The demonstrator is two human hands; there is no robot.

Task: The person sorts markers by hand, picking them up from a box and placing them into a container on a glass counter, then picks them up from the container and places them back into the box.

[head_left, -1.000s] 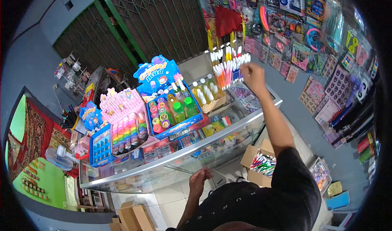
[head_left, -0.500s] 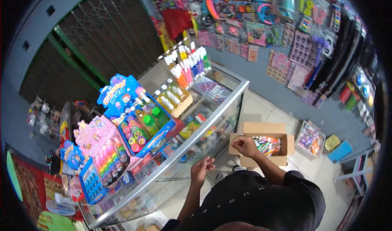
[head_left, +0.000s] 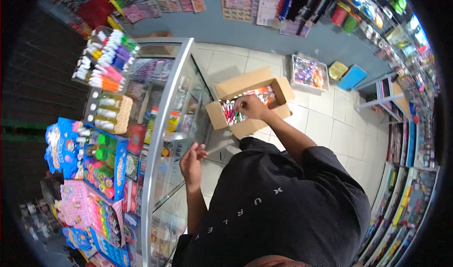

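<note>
An open cardboard box (head_left: pixel 287 88) stands on the tiled floor with many colourful pens (head_left: pixel 264 95) inside. Above its middle is my right hand (head_left: pixel 250 107), fingers curled together; whatever they might hold is too small to make out. My left hand (head_left: pixel 192 165) is raised beside the glass display counter (head_left: pixel 160 125), its fingers loosely apart with nothing in them.
On the counter stand a rack of markers (head_left: pixel 106 62), a basket of bottles (head_left: pixel 123 113) and a blue display tray (head_left: pixel 119 168). A plastic tub of small packets (head_left: pixel 309 73) and a blue box (head_left: pixel 353 77) lie by the wall. Shelves (head_left: pixel 401 196) line the right side.
The view has turned to the right and down, so the counter appears further left. My right hand has come over the box of pens, from its left edge.
</note>
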